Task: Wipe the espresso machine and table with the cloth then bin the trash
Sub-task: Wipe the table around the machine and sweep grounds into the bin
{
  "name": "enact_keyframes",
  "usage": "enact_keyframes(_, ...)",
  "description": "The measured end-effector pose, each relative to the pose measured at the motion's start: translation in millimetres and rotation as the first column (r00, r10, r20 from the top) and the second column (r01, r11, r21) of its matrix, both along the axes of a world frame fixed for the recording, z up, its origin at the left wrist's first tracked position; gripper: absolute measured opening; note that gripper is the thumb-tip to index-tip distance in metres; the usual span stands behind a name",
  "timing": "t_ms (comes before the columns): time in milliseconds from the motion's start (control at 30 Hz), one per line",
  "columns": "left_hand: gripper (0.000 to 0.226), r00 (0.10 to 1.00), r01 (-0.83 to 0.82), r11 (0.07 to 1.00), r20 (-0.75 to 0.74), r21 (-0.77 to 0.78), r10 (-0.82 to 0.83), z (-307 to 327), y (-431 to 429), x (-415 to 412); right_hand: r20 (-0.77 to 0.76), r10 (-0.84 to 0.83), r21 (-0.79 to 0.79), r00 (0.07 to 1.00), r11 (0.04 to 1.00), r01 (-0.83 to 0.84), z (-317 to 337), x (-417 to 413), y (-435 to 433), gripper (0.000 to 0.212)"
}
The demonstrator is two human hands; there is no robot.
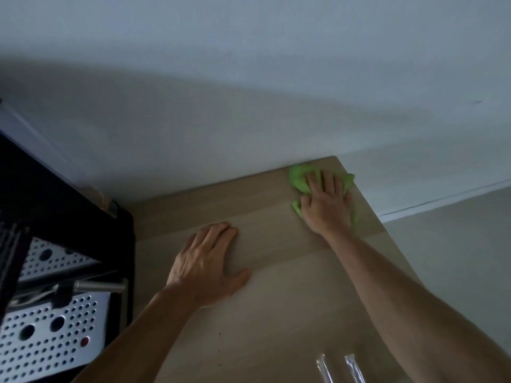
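Readable text: none anywhere in this view.
Espresso machine (pixel 49 334): at 8 o'clock; its perforated metal panels carry dark round holes and one red dot, with no legible lettering.
Clear wrappers (pixel 353 368): at 5 o'clock; any print is too blurred to read.

Bare left hand (pixel 206 265), bare right hand (pixel 327 203), both forearms (pixel 401 288) uncovered to the near frame edge, knuckles and tendons visible on the hand backs

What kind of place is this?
Probably a coffee corner in a kitchen or office, though little shows. An espresso machine with holed metal trays stands at the left of a wooden table against a plain wall, and the right hand presses a green cloth on it.
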State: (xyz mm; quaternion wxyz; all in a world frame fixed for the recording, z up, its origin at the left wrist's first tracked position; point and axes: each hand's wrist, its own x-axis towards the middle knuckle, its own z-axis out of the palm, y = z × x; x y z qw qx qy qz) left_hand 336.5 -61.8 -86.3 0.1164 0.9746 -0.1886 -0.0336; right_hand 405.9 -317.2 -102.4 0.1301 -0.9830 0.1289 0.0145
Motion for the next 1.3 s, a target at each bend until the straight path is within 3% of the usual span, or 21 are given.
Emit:
enact_keyframes(67,0.085,1.000,0.002,1.000,0.006,0.006,-0.002,0.2,1.4,1.6,-0.100,-0.007,0.004,0.995,1.000,0.007,2.1,18.0,15.2,0.058)
enact_keyframes(133,0.083,1.000,0.012,1.000,0.021,0.016,-0.012,-0.9,2.1,2.6,-0.111,0.235,-0.015,0.966,0.971,-0.238,4.8,17.0,37.6,0.058)
enact_keyframes(200,0.083,1.000,0.016,1.000,0.015,0.018,-0.017,-1.8,3.4,2.0,-0.082,0.538,-0.029,0.839,0.840,-0.542,4.4,2.4,51.3,0.061)
enact_keyframes(267,0.082,1.000,0.020,1.000,0.016,0.010,-0.021,-2.1,4.0,1.3,-0.102,0.639,-0.025,0.763,0.765,-0.644,5.6,-2.7,38.0,0.065)
enact_keyframes(333,0.082,1.000,0.025,1.000,0.013,0.008,-0.025,-1.4,5.1,1.4,-0.069,0.504,-0.035,0.861,0.861,-0.507,4.5,7.7,7.4,0.067)
enact_keyframes(400,0.084,0.999,0.034,0.999,0.001,0.012,-0.034,-0.5,5.0,1.8,-0.074,0.231,-0.048,0.970,0.971,-0.234,3.0,17.5,-22.8,0.062)
enact_keyframes(500,0.085,0.999,0.030,1.000,-0.026,0.006,-0.030,-1.7,5.9,1.3,-0.112,-0.013,-0.072,0.994,0.997,0.005,1.8,19.5,-12.5,0.055)
enact_keyframes(533,0.085,0.999,0.030,1.000,-0.027,0.003,-0.030,-1.7,6.1,0.4,-0.110,-0.001,-0.069,0.994,0.998,-0.006,2.5,17.3,5.8,0.056)
enact_keyframes(600,0.087,0.999,0.033,0.999,-0.025,0.001,-0.033,-0.9,6.8,-0.6,-0.089,0.215,-0.031,0.972,0.975,-0.219,2.7,10.1,44.3,0.057)
enact_keyframes(667,0.089,0.998,0.046,0.999,-0.045,0.012,-0.045,0.9,8.3,-1.3,-0.086,0.505,-0.011,0.859,0.862,-0.507,1.1,1.1,60.1,0.057)
enact_keyframes(733,0.091,0.996,0.057,0.998,-0.074,0.020,-0.055,3.2,9.9,-1.8,-0.115,0.628,-0.040,0.770,0.771,-0.635,5.4,0.2,38.7,0.062)
enact_keyframes(800,0.092,0.995,0.068,0.997,-0.081,0.019,-0.066,4.4,10.2,-1.2,-0.099,0.535,-0.040,0.839,0.840,-0.541,6.5,-0.7,-2.0,0.068)
enact_keyframes(900,0.092,0.994,0.056,0.998,-0.092,0.007,-0.055,3.5,10.2,-2.1,-0.105,0.203,-0.044,0.973,0.977,-0.209,3.5,-20.8,-44.5,0.065)
enact_keyframes(1000,0.091,0.994,0.038,0.999,-0.098,-0.021,-0.039,3.8,10.2,-4.6,-0.104,0.023,-0.090,0.994,0.995,-0.032,3.9,-48.6,-14.0,0.062)
enact_keyframes(1067,0.092,0.994,0.025,0.999,-0.107,-0.030,-0.028,4.0,11.8,-6.8,-0.109,0.094,-0.078,0.990,0.992,-0.103,3.0,-61.9,27.7,0.060)
enact_keyframes(1133,0.094,0.994,0.002,1.000,-0.111,-0.029,-0.006,4.6,14.6,-10.3,-0.099,0.302,-0.045,0.948,0.950,-0.308,1.6,-68.1,60.6,0.058)
enact_keyframes(1233,0.095,0.994,-0.015,1.000,-0.106,-0.019,0.013,6.8,20.2,-15.9,-0.127,0.625,-0.050,0.770,0.771,-0.635,6.2,-61.0,47.2,0.064)
enact_keyframes(1267,0.096,0.995,-0.016,1.000,-0.104,-0.016,0.014,7.6,20.9,-16.4,-0.126,0.658,-0.060,0.743,0.742,-0.667,6.4,-59.1,29.2,0.068)
enact_keyframes(1300,0.095,0.995,-0.017,1.000,-0.104,-0.015,0.015,8.3,20.8,-16.2,-0.107,0.624,-0.047,0.774,0.774,-0.631,6.3,-60.1,9.4,0.072)
